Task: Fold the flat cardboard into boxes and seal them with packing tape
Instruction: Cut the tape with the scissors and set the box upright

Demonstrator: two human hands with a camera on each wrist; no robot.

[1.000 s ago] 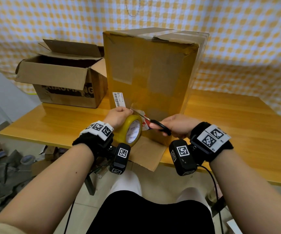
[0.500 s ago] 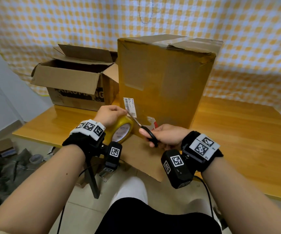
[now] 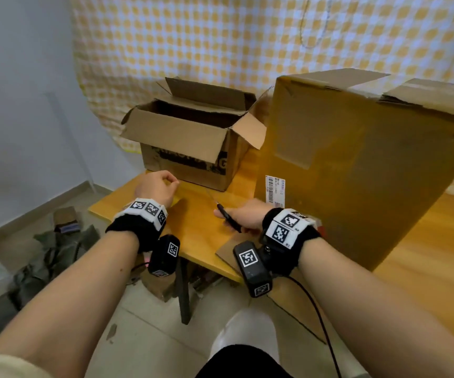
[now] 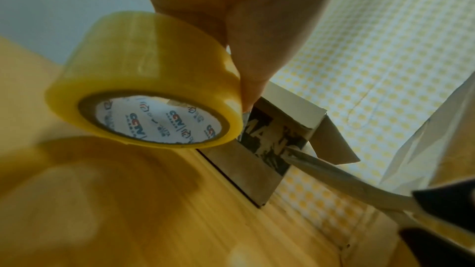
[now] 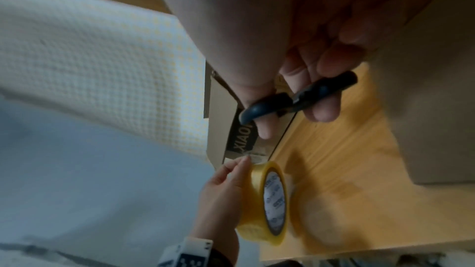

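Observation:
My left hand [image 3: 163,186] grips the yellow packing tape roll [image 4: 144,92] just over the table's left corner; in the head view the hand hides most of the roll. My right hand [image 3: 234,218] holds black-handled scissors [image 5: 295,98], their blades [image 4: 334,176] together and pointing at the open box. The tall taped cardboard box [image 3: 357,165] stands upright to the right of both hands, with a white barcode label [image 3: 274,189] low on its front. In the right wrist view the left hand [image 5: 223,190] pinches the roll [image 5: 267,204] by its rim.
An open printed cardboard box [image 3: 193,148] sits at the table's back left, flaps up. The wooden table [image 3: 201,233] ends just left of my left hand. A cardboard flap [image 3: 227,253] overhangs the front edge. Clutter [image 3: 56,241] lies on the floor at the left.
Both hands have moved left, away from the tall box's front, to the table's left corner. The tape roll and the scissors went with them. The view has swung left.

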